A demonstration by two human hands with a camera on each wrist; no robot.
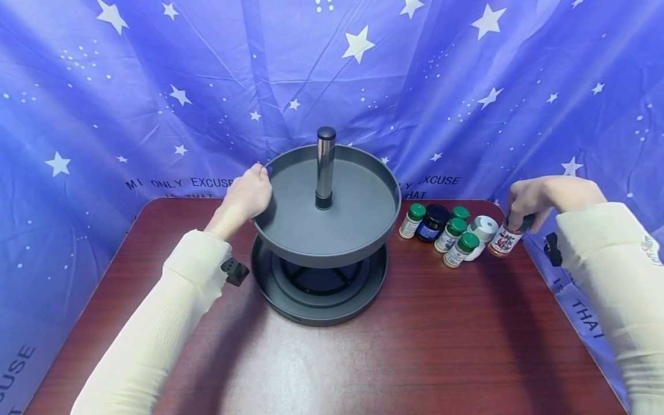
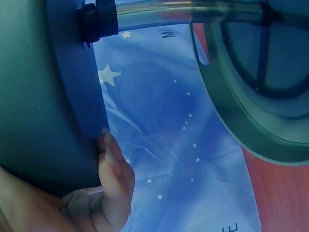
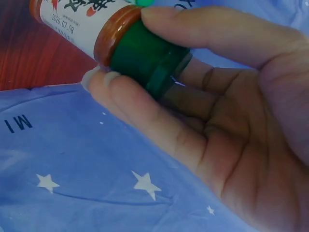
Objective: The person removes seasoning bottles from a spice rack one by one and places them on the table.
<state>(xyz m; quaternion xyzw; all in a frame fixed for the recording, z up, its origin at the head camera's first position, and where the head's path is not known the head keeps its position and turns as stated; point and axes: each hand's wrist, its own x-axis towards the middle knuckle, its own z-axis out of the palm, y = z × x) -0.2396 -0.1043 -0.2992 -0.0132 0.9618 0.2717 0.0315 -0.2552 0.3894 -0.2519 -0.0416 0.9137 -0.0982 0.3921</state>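
Observation:
A dark grey two-tier round tray stand has its upper tray [image 1: 290, 225] above a lower tray [image 1: 321, 319], with a metal post [image 1: 325, 167] rising through the middle. My left hand [image 1: 249, 193] grips the upper tray's left rim; in the left wrist view its fingers [image 2: 113, 179] curl beneath the tray. On the right, my right hand [image 1: 544, 193] pinches a spice jar [image 3: 77, 24] by its green cap [image 3: 147, 58], thumb on one side and fingers on the other. The jar has a white label and reddish-brown contents, and is tilted at the right end of the jar group.
Several green-capped spice jars [image 1: 412, 222], a dark jar with a blue label [image 1: 432, 225] and a white-topped container [image 1: 483, 229] stand close together right of the stand. The reddish-brown table [image 1: 394, 357] meets a blue star-patterned curtain [image 1: 207, 86] behind.

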